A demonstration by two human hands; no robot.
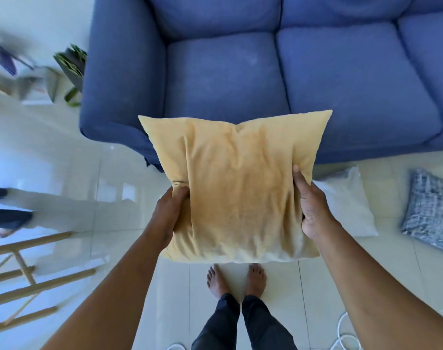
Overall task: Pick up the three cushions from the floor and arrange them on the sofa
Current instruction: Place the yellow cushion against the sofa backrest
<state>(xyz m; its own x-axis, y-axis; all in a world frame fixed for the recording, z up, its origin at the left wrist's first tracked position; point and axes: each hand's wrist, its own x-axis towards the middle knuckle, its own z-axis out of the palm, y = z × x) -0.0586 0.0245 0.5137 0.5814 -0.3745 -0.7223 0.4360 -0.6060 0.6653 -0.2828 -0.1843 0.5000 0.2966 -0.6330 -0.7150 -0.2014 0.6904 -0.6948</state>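
Observation:
I hold a yellow cushion [237, 188] flat in the air in front of the blue sofa [228, 79]. My left hand [168, 214] grips its left edge and my right hand [310, 203] grips its right edge. The cushion's far edge overlaps the front of the sofa's left seat. A white cushion [346, 205] lies on the floor to the right, partly hidden behind my right hand and the yellow cushion. A grey patterned cushion [430, 210] lies on the floor further right. The sofa seats are bare.
The floor is glossy white tile [89, 173]. A wooden rack [21, 281] stands at the lower left. A plant and small objects [71, 66] sit beside the sofa's left arm. White cable loops [346, 337] lie near my bare feet [237, 279].

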